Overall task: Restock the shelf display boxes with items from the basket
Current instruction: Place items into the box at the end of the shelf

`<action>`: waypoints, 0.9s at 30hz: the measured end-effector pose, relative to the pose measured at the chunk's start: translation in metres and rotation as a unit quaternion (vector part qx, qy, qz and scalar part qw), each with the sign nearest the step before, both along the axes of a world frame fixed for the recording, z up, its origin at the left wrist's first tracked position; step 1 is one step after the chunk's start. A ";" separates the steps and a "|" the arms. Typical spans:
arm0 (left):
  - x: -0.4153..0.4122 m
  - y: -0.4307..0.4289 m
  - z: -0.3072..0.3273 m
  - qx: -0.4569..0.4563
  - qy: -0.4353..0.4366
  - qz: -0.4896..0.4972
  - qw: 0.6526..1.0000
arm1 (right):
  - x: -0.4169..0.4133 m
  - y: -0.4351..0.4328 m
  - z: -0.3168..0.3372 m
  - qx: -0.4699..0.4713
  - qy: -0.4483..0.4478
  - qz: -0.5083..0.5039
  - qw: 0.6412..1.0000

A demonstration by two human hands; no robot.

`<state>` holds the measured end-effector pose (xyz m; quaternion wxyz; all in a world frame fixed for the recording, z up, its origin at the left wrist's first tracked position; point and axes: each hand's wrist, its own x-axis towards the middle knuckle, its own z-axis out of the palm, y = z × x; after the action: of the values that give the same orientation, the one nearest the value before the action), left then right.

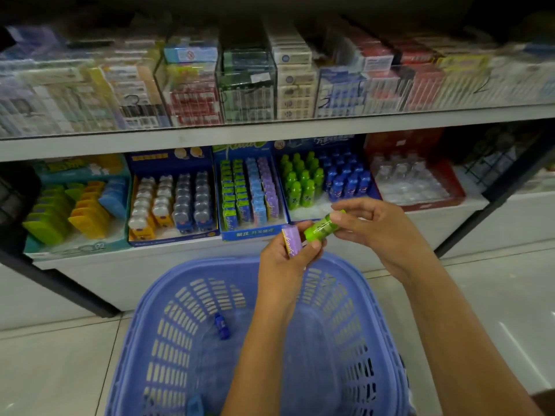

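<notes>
The long shelf point(270, 127) holds the display boxes. The blue basket point(381, 310) sits below it, with a small blue bottle point(222, 326) left inside. The left hand point(282, 265) grips a purple pack point(290, 243). The right hand point(378, 229) pinches a green bottle point(321, 228) above the basket. The bottle is round, so it might slip and fall.

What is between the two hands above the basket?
Head view: a green bottle, held by the right hand; the left hand grips a purple pack.
</notes>
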<state>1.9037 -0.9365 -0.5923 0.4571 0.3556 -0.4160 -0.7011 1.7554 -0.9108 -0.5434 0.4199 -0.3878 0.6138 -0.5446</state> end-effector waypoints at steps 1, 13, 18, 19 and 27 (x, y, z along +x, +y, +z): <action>-0.002 0.000 -0.002 -0.012 -0.014 0.011 1.000 | -0.001 -0.001 -0.001 0.009 -0.004 -0.012 1.000; -0.008 -0.013 -0.017 0.049 -0.102 0.030 0.993 | -0.040 -0.066 0.001 -0.033 0.334 -0.087 0.938; -0.005 -0.022 -0.014 0.168 -0.048 -0.001 0.985 | -0.056 -0.103 -0.008 -0.022 0.477 0.020 0.879; -0.006 -0.025 -0.011 0.207 -0.009 0.003 0.978 | -0.059 -0.108 -0.009 -0.014 0.487 0.040 0.872; 0.003 -0.025 -0.009 0.222 0.104 0.012 0.969 | -0.063 -0.125 -0.020 0.044 0.484 0.108 0.867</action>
<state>1.9068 -0.9619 -0.6010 0.4156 0.3780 -0.1961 -0.8037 1.6928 -1.0360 -0.5632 0.1427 -0.6479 0.7176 -0.2118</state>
